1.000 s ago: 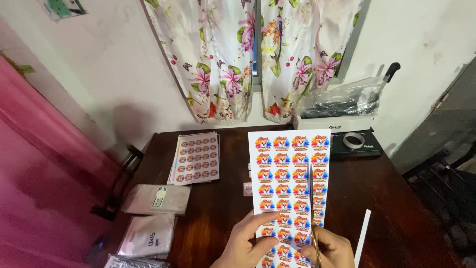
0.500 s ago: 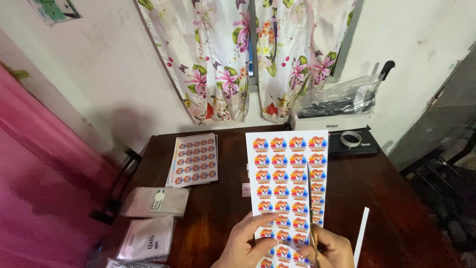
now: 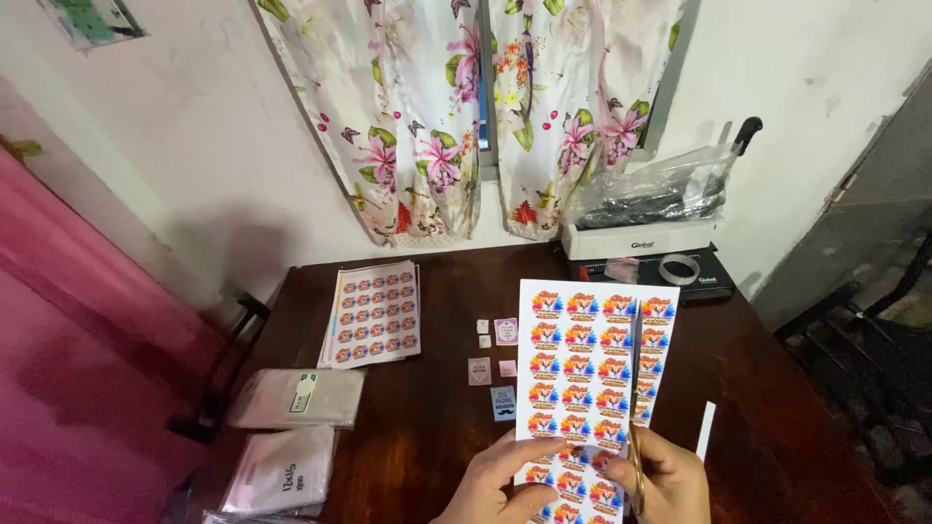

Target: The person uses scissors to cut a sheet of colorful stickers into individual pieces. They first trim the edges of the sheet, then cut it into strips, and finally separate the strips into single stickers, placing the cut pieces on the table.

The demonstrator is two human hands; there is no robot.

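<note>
Over the dark wooden table, near its front edge, we are holding a sticker sheet up off the surface, its rows of round orange-and-blue stickers facing us. Our left hand is pinching the sheet's lower left part, thumb on the front and the other fingers curled behind it. Our right hand is gripping a pair of scissors with gold-coloured handles, the fingers closed around them; the thin blades are running up along a column near the sheet's right side, and a narrow strip there is standing slightly apart from the rest. Just left of the sheet, a few small cut-out labels are lying scattered on the wood. Farther left, a second sticker sheet is lying flat, and two plastic pouches are resting near the table's left edge. At the back, a white binding machine is sitting under a clear plastic bag, with a roll of tape beside it, below flowered curtains.
</note>
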